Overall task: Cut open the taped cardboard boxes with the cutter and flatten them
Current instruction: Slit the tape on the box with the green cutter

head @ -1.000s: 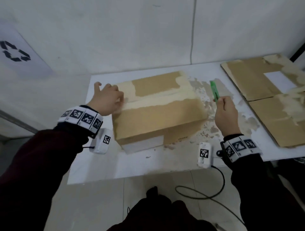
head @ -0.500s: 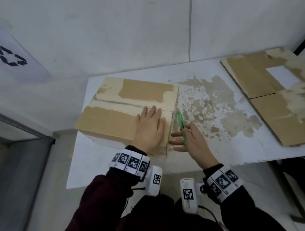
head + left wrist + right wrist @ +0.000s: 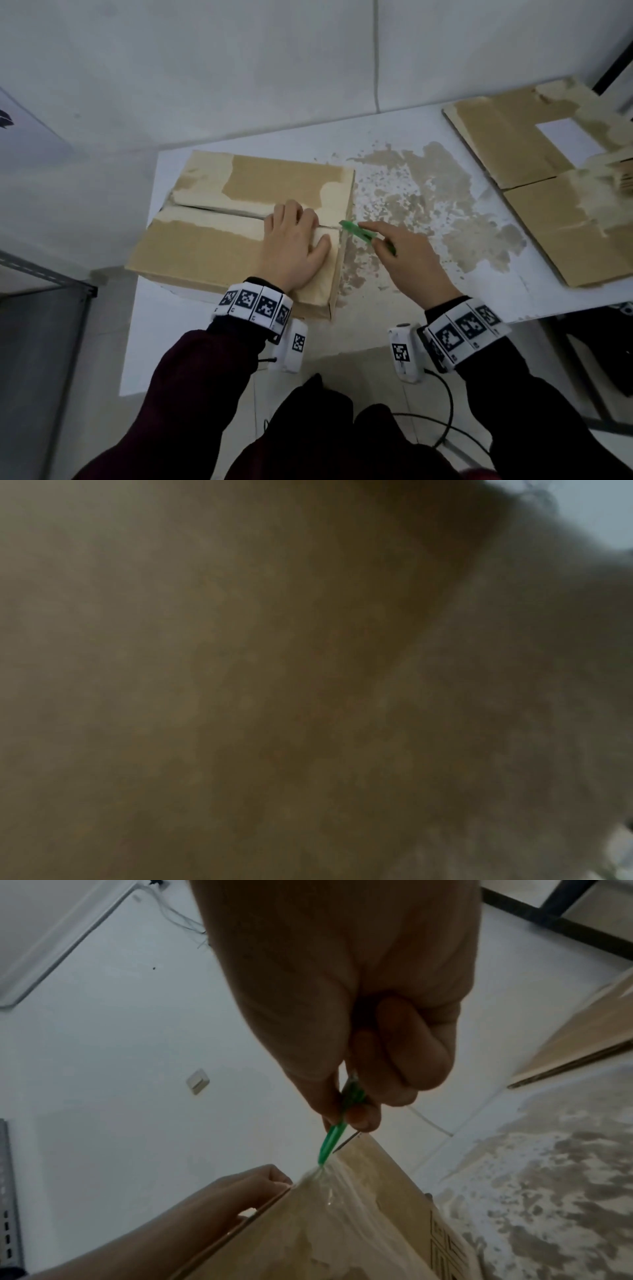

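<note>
Cardboard, brown and taped, in the form of a closed rectangular box (image 3: 219, 236), is lying on the white table (image 3: 191, 329) with peeling brown patches, its near-left corner reaching over the table's front-left edge. The left hand (image 3: 291, 250) is pressing flat on the box's top at its right end, fingers straight and spread across the centre seam, grasping nothing. The right hand (image 3: 414, 260) is sitting just right of the box, its grip clenched around a slim green plastic cutter (image 3: 359, 233), forefinger lying along the handle. The cutter's tip is meeting the box's right top edge where the seam ends; in the right wrist view the cutter (image 3: 330, 1144) is pushing into clear tape that is puckering at that edge. The seam is gaping as a dark slit toward the box's left end. Bare table is stretching right of the box, well apart from a flattened brown cardboard sheet (image 3: 534, 178) lying at the far right. The left wrist view is showing only a brown blur.
</note>
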Motion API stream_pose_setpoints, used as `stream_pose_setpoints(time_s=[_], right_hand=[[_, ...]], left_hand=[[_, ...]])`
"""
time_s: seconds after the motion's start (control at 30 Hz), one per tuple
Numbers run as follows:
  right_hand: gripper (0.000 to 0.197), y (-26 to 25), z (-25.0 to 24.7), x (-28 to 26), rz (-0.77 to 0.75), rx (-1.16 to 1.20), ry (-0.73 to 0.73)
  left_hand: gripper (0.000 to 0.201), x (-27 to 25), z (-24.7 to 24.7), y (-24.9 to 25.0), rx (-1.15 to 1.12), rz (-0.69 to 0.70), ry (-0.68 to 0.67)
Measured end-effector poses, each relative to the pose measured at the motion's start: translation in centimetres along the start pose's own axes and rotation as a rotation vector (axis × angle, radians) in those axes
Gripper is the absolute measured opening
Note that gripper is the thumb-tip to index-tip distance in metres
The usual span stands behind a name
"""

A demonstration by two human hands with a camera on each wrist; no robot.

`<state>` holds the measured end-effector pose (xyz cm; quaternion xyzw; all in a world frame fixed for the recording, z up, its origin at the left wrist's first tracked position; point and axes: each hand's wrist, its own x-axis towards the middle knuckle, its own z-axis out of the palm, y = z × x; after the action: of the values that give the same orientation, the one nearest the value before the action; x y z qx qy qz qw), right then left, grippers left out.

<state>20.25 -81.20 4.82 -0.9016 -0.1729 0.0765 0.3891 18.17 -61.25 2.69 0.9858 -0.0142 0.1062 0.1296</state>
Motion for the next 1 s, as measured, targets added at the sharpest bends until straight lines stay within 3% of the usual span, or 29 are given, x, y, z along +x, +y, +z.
stream_pose_setpoints(time_s=[0.2,0.43,0.6,0.7,0.8,0.9,1.0], right_hand=[[0.035,0.0,-0.6,0.0,-0.004,0.047,-0.063],[0.03,-0.6,-2.2,1.5,0.039,0.057,-0.223],[0.029,-0.5,-1.3,-0.6,-0.047,0.082,-0.463],[0.022,1.1,-2.3,-1.8,0.026,0.045,-0.249],[0.024,2.0,-3.0,-1.3,0.045,0.011,-0.065],[0.028,1.8,-2.8,-0.4,-0.005,-0.081,-0.07],[0.03,1.4,-2.3,0.2,-0.089,-0.203,-0.096]], left_hand=[[0.021,0.4,0.0,0.3,-0.04,0.009,0.127],[0.021,0.5,-0.3,0.8,-0.074,0.021,0.181],[0.026,1.6,-1.4,1.2,-0.085,-0.019,0.317],[0.029,1.8,-0.6,1.1,-0.029,-0.065,0.158],[0.028,1.2,-0.1,1.2,0.043,-0.081,0.112],[0.028,0.3,-0.2,2.1,0.047,-0.155,0.082],[0.032,-0.6,0.0,2.8,-0.141,-0.301,0.052]])
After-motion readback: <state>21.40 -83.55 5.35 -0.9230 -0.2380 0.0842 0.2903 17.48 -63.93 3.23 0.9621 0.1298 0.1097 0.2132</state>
